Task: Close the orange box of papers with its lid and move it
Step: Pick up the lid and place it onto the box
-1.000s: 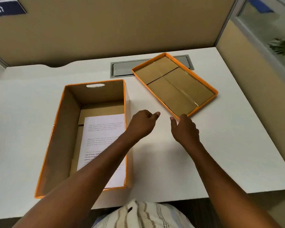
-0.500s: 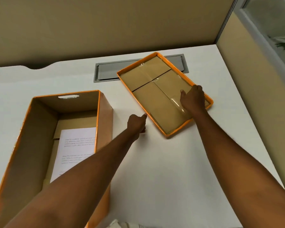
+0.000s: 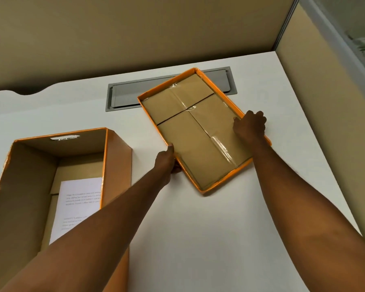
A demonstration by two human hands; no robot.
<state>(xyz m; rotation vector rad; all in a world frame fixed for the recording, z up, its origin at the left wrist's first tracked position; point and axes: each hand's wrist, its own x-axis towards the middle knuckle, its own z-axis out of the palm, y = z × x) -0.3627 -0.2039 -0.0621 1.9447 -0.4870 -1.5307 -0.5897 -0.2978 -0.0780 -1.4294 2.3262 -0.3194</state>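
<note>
Gripping the lid (image 3: 190,131) at both long rims is the step in hand: it lies upside down, brown taped inside facing up, skewed on the counter (image 3: 198,239). My left hand (image 3: 165,163) has its thumb hooked over the near-left rim with the fingers tucked under the edge; my right hand (image 3: 250,126) is clamped on the opposite rim, fingers curled over the outside wall. Both are closed on it, though I cannot tell whether it has left the counter yet.

Just behind the lid, its far corner overlaps the grey cable hatch (image 3: 124,98). To the lid's left and nearer me stands the orange box (image 3: 117,157), open, apart from the lid, with the papers (image 3: 78,203) lying flat in its bottom. My left forearm crosses over its near right corner.

Next, I judge, the lid must be lifted, turned over so the orange faces up, squared to the box's long axis and lowered evenly so all four walls slip over the rim.
</note>
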